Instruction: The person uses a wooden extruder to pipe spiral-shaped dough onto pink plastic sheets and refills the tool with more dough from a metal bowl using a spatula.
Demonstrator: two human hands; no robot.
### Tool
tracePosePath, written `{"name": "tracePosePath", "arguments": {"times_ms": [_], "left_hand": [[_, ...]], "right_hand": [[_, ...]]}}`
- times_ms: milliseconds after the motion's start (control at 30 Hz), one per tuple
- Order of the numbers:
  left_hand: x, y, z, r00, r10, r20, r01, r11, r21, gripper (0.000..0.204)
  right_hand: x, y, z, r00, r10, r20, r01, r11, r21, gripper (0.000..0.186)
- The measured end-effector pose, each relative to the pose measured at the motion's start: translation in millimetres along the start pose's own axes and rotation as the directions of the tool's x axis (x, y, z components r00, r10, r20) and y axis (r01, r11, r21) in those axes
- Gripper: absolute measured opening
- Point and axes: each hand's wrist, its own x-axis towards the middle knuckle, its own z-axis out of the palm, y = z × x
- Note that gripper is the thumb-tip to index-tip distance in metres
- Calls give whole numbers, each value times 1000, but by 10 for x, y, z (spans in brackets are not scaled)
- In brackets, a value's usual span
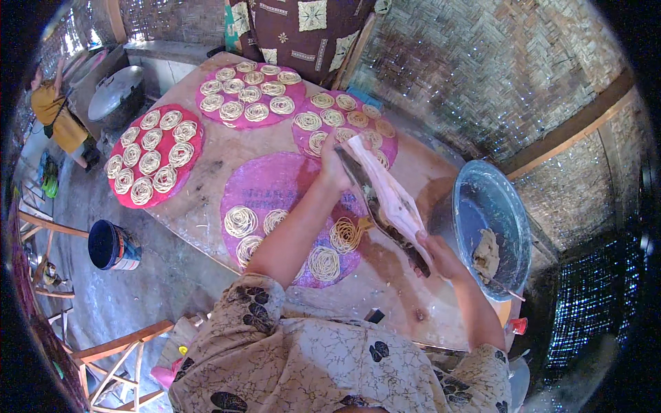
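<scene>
The person's two hands hold a long press with a whitish covering [389,196] aslant over the table [196,206], its dark side turned toward the near mat. The left hand's grip [335,168] is clamped on the far end, and the right hand's grip [444,258] is clamped near the close end, thumb on the whitish face. Below it, on the pinkish-purple round mat [268,175], lie coiled noodle nests; from a darker, shaded one [344,235], loose strands [363,224] trail toward the press. Three more round mats, a red one [187,172] at left, a far pink one [296,89] and a pink one [301,138] beyond the left hand, carry further nests. Right of the right hand stands a bluish basin [468,199] holding a lump of dough [487,255]. A dark bucket [103,246] is on the floor, and a co-worker in mustard clothing [65,120] is at far left, near a large metal pot [117,96].
</scene>
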Motion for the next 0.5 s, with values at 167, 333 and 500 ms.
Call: {"name": "tracePosePath", "arguments": {"times_ms": [167,333,500], "left_hand": [[-282,-90,-253,994,-38,-100,106,478,872,63],[-665,-395,-532,912,-266,-312,352,117,929,42],[-512,-473,-832,896,-290,-336,379,105,920,39]], "right_hand": [[-32,225,-54,996,-89,-4,88,976,200,50],[6,390,-29,994,-109,8,103,962,254,48],[74,507,-1,989,-142,-31,145,962,230,51]]}}
